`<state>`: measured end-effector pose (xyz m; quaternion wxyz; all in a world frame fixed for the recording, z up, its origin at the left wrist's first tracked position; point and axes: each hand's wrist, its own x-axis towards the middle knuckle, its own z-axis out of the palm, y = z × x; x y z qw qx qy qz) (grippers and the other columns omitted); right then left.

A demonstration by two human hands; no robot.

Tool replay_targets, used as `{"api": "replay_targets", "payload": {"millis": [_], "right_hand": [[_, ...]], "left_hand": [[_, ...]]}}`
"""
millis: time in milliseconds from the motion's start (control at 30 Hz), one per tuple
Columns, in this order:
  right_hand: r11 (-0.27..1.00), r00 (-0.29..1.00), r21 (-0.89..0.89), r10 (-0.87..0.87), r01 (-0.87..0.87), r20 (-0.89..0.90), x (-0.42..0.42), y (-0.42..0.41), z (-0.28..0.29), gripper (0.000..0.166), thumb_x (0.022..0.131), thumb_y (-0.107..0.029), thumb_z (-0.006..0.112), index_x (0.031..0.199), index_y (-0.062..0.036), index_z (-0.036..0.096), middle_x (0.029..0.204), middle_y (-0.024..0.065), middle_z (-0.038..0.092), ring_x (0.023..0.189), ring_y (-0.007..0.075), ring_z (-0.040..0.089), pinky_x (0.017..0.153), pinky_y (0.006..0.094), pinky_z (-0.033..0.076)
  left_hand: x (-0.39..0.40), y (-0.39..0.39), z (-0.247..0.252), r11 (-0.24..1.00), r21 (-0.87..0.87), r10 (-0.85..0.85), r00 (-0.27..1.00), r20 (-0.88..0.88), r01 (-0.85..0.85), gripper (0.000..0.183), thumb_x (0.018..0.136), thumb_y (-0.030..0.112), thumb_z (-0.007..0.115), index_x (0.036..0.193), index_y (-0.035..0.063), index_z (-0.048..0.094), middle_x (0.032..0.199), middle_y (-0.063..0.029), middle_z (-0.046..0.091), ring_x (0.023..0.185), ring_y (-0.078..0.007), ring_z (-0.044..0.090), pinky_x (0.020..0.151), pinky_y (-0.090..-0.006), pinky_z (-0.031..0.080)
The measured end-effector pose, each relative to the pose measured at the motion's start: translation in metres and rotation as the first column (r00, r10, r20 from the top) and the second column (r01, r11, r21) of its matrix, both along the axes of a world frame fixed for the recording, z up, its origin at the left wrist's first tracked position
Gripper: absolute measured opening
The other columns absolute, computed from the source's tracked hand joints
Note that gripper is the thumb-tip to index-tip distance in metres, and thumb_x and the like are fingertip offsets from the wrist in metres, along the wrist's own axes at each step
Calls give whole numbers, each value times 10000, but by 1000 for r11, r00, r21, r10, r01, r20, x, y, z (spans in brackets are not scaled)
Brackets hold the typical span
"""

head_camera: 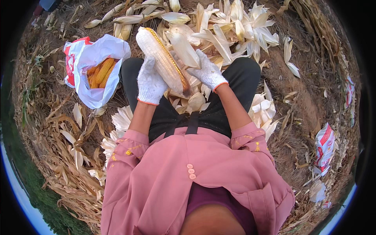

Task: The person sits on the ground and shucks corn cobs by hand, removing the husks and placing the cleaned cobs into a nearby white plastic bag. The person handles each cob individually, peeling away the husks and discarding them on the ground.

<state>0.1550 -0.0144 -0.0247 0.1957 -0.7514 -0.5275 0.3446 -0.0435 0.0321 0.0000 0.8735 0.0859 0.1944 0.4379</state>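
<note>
An ear of corn (164, 58) lies slanted across my left hand (151, 80), which wears a white knitted glove and grips it. Pale inner husk covers most of the ear; a strip of yellow kernels shows along its right side, with brown silk at the lower tip. My right hand (208, 70), gloved the same way, has its thumb and fingers closed on a loose pale corn husk (183, 50) just right of the ear. Between my legs more husk pieces (195, 102) are piled.
A white and red plastic bag (97, 95) holding bare yellow ears (105, 72) stands at the left. Husks (255, 26) lie heaped ahead. Dry stalks (314, 26) cover ground at upper right, and another red and white bag (324, 148) lies far right.
</note>
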Motion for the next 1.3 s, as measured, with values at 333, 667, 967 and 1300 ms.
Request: {"api": "replay_targets", "payload": {"millis": [333,667,967,1300], "right_hand": [[998,901,39,24,-45,433,6,1,-27,767,820,-459,648,1422,-77,364,1322,176,522,1188,320,532,1014,399,407],[993,999,-103,50,-49,7,-12,-14,-51,611,825,-539,588,1169,-33,583,1172,213,600,1077,315,596,924,373,462],[937,977,-298,138,-182,-164,-11,-23,-53,585,884,-534,485,832,11,691,731,198,675,790,322,675,776,399,500],[933,872,294,-39,206,-488,-33,-25,-35,388,891,-352,633,972,26,663,775,80,674,655,128,630,646,292,530]], "left_hand": [[-12,27,-21,999,-32,0,996,-90,-3,557,902,342,580,1307,-5,419,1126,-222,575,1040,-357,586,939,-503,477],[-2,40,-51,1000,9,-12,962,-272,15,620,893,427,561,1292,-31,440,1116,-209,593,983,-323,609,880,-445,510],[4,42,-59,998,-60,15,948,-317,-36,611,893,420,552,1274,-41,429,1071,-206,573,977,-337,587,933,-460,482],[11,41,-73,998,-42,24,961,-274,-37,567,889,321,618,1317,27,391,1106,-195,538,1013,-358,562,959,-508,447]]}}
